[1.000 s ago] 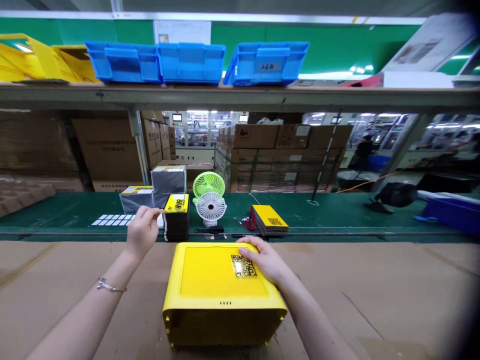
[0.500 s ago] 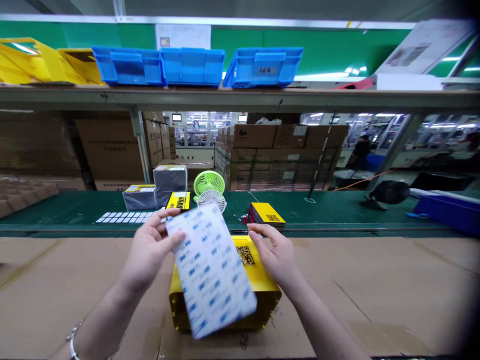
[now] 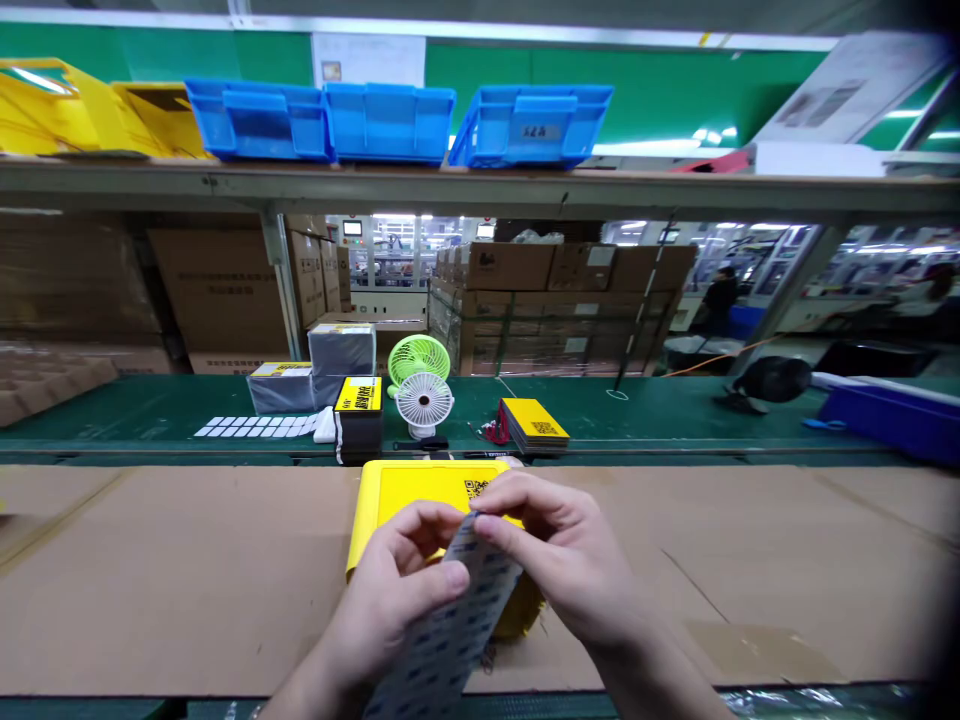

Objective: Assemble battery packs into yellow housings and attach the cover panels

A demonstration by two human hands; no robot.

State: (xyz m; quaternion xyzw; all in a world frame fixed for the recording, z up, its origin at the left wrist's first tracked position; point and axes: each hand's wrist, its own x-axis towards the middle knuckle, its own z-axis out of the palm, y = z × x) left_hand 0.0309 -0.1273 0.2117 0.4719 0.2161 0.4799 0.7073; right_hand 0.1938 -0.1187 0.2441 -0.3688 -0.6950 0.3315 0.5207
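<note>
Pinching a sticker sheet [image 3: 450,630] (blue print, perhaps "3M"), both hands' grip.

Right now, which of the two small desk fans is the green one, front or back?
The back one: the green fan stands behind and slightly left of the white fan, which sits nearer the yellow case.

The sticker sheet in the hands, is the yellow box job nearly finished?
Not finished. The yellow box lies on the cardboard with a QR label already on top. The left hand and right hand pinch the sticker sheet at its top edge; nothing from it shows stuck on the box yet.
</note>
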